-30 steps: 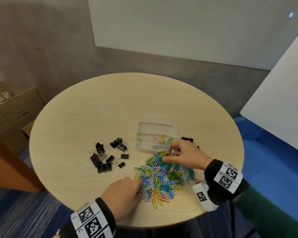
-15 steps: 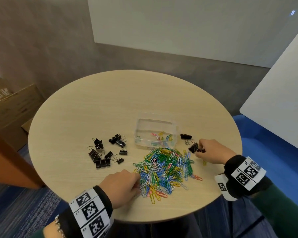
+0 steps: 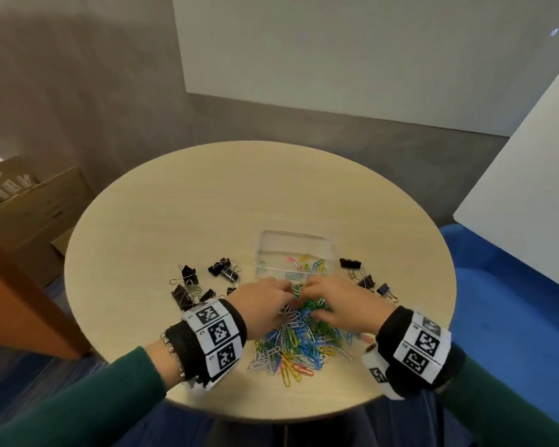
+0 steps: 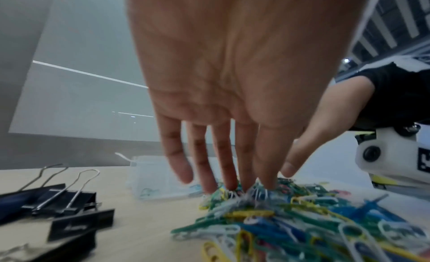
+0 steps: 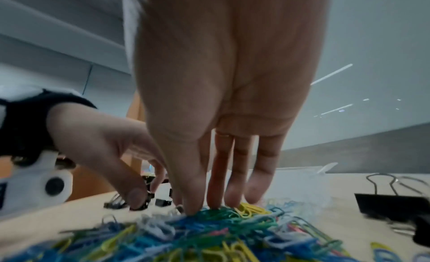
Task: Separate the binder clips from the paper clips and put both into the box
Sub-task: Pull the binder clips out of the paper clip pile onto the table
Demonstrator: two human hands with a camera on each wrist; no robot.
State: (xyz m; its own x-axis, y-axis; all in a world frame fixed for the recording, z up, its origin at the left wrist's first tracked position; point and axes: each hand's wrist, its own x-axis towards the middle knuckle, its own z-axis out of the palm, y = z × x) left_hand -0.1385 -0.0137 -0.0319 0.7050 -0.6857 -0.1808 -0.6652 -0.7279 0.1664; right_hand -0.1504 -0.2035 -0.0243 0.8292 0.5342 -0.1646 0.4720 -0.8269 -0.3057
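A heap of coloured paper clips [image 3: 299, 345] lies on the round table [image 3: 181, 221] in front of me. My left hand [image 3: 265, 303] and right hand [image 3: 341, 304] meet at its far edge, just short of the clear plastic box [image 3: 292, 241], which holds a few paper clips. In the left wrist view my left hand [image 4: 232, 174] points its straight fingers down into the heap [image 4: 291, 220]. My right hand [image 5: 209, 192] does the same with its tips in the clips [image 5: 209, 229]. Black binder clips lie left [image 3: 200, 285] and right [image 3: 363, 275] of the box.
A cardboard box [image 3: 29, 204] and an orange-brown panel [image 3: 10, 301] stand off the table's left side. A blue seat [image 3: 513, 301] and a white board [image 3: 530, 188] are to the right. The table's rim runs close under my wrists.
My right hand has come back left from the binder clips at the right onto the pile. My left hand has moved from the pile's near-left edge to its far edge.
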